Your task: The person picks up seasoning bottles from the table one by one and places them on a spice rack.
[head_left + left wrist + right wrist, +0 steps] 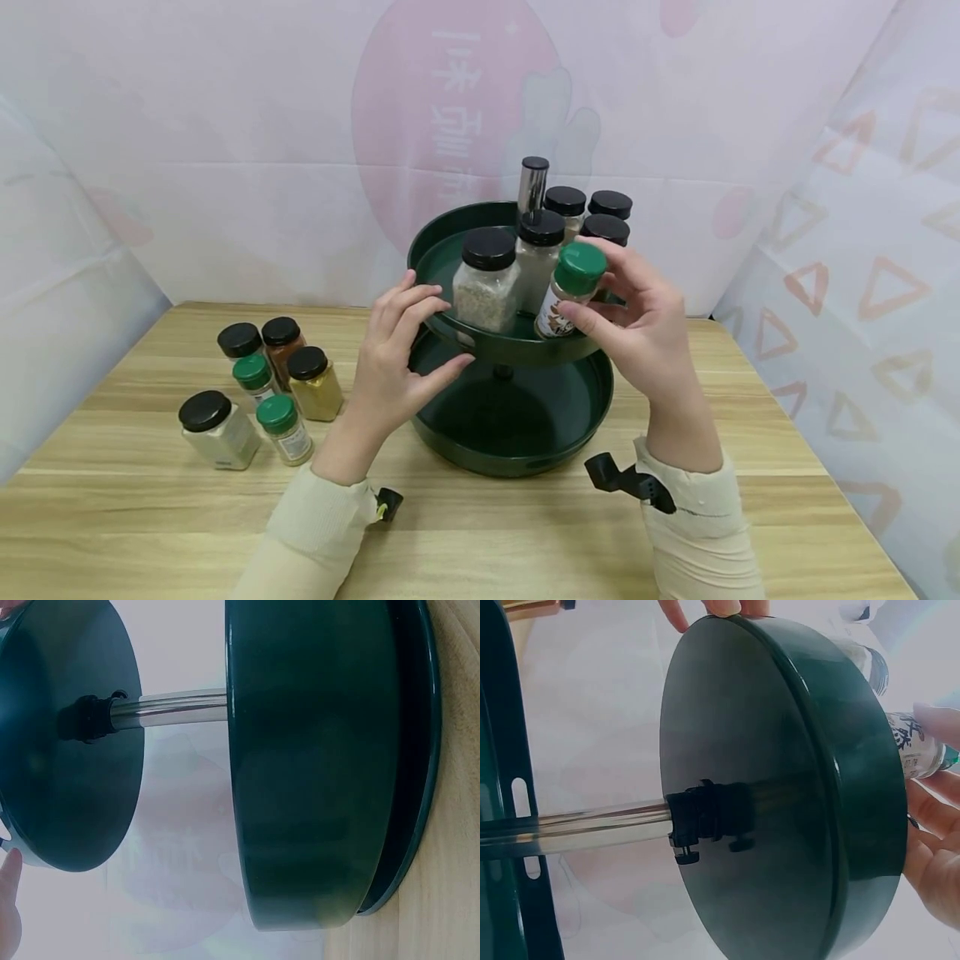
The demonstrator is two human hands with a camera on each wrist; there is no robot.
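My right hand (637,321) holds a small spice jar (561,310) with a green lid, thumb in front, at the near right of the upper tier. In the right wrist view the jar (915,746) is close above the rim, its base partly hidden. My left hand (397,350) touches the left side of the round dark green upper tray (517,346), fingers spread and thumb lower. A large black-lidded jar (486,287) and a smaller black-lidded jar (538,254) stand on that tray, beside the held one. Several more black-lidded jars (606,227) are behind my right hand.
A metal post (533,187) rises through the upper tray above the lower tray (510,462). Left on the wooden table (480,542) stand several jars, including a yellow-filled jar (317,387), a green-lidded jar (287,429) and a pale square jar (221,433).
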